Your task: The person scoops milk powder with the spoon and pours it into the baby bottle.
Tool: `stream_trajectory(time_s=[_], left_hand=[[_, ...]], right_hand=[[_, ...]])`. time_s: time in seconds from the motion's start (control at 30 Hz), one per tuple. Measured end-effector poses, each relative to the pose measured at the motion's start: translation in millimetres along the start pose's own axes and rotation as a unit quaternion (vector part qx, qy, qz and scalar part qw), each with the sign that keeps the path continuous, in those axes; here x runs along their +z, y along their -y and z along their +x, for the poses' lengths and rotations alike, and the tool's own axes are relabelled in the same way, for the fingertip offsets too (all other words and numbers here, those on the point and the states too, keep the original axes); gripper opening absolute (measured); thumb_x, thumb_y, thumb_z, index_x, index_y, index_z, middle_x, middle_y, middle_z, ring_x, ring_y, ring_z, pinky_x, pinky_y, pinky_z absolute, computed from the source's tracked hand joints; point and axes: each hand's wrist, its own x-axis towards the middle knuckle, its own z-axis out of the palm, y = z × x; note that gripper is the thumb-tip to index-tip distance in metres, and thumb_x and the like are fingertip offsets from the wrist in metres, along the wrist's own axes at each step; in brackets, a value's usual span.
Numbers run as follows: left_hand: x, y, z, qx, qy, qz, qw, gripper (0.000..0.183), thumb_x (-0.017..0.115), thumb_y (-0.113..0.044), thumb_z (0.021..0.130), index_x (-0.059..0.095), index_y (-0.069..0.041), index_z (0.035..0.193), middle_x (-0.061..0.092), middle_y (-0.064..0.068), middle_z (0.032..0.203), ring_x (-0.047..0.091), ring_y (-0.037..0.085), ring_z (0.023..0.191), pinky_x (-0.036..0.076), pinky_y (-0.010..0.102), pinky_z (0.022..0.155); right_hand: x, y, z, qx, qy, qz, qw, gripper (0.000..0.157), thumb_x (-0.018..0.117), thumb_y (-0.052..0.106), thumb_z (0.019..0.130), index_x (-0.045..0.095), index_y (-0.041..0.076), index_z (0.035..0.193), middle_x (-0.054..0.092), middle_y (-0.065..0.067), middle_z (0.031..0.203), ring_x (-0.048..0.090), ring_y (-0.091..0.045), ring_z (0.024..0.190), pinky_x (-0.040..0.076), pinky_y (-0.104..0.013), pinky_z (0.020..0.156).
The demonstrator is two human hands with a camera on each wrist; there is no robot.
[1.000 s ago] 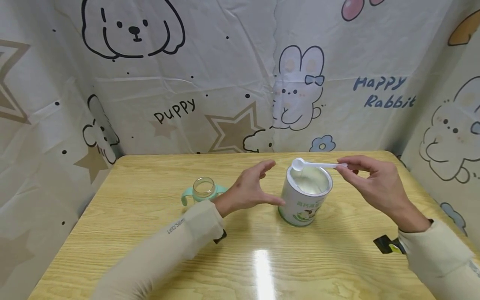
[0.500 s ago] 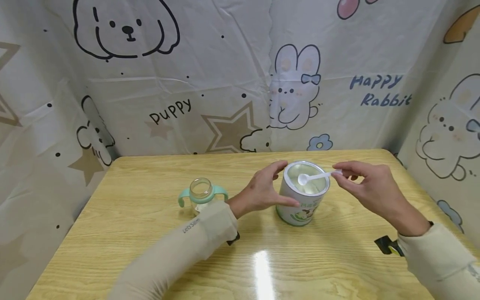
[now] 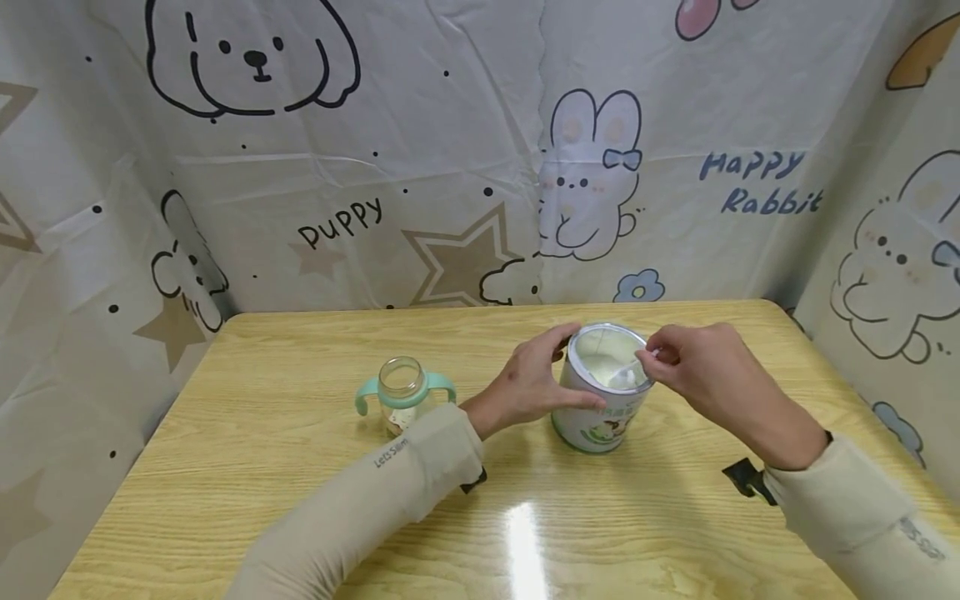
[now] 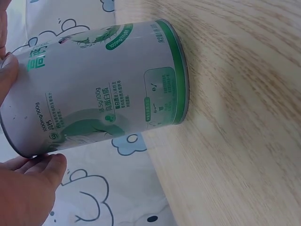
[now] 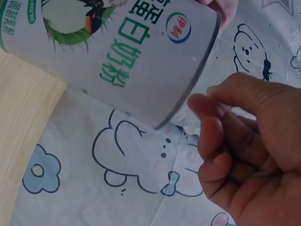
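A white-and-green milk powder can stands uncovered on the table, pale powder showing inside its rim. My left hand grips the can's upper left side, thumb across the front and fingers behind. In the left wrist view, the fingertips press close under the rim of the printed can. Between thumb and forefinger, my right hand pinches the handle of a small white scoop, whose bowl is down inside the can's mouth. The right wrist view has the curled right hand beside the rim, the scoop hidden there.
Left of the can, a clear baby bottle with mint-green handles and no lid stands partly behind the left sleeve. The wooden table ends at a cloth backdrop with cartoon prints.
My left hand has moved right and closed on the can. My right hand has moved left and turned, bringing the scoop from over the rim down into the can.
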Motion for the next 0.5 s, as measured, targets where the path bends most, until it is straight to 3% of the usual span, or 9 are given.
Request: stream_trajectory(time_s=[0.17, 0.33, 0.5], left_hand=[[1.2, 1.0, -0.1, -0.001, -0.001, 0.005, 1.0, 0.087, 0.091, -0.024, 0.074, 0.045, -0.007, 0.146, 0.056, 0.009, 0.139, 0.054, 0.017, 0.126, 0.043, 0.024, 0.107], [1.7, 1.4, -0.3, -0.001, -0.002, -0.001, 1.0, 0.087, 0.091, -0.024, 0.074, 0.045, -0.007, 0.146, 0.057, 0.007, 0.138, 0.054, 0.016, 0.125, 0.044, 0.023, 0.105], [1.1, 1.1, -1.5, -0.008, -0.002, 0.0, 1.0, 0.086, 0.09, -0.026, 0.075, 0.045, -0.009, 0.146, 0.056, 0.001, 0.137, 0.054, 0.01, 0.124, 0.044, 0.022, 0.104]], right_hand=[[8.9, 6, 6, -0.005, -0.002, -0.013, 1.0, 0.01, 0.074, 0.005, 0.089, 0.071, -0.004, 0.088, 0.071, -0.009, 0.074, 0.063, -0.016, 0.059, 0.058, -0.038, 0.054], [19.0, 11, 16, -0.028, -0.019, -0.007, 0.999, 0.004, 0.074, 0.001, 0.088, 0.071, -0.003, 0.088, 0.069, -0.008, 0.073, 0.059, -0.014, 0.058, 0.054, -0.033, 0.052], [24.5, 14, 22, -0.066, 0.008, 0.009, 0.998, 0.004, 0.073, -0.001, 0.088, 0.073, -0.001, 0.093, 0.068, -0.003, 0.074, 0.058, -0.011, 0.061, 0.051, -0.029, 0.053]])
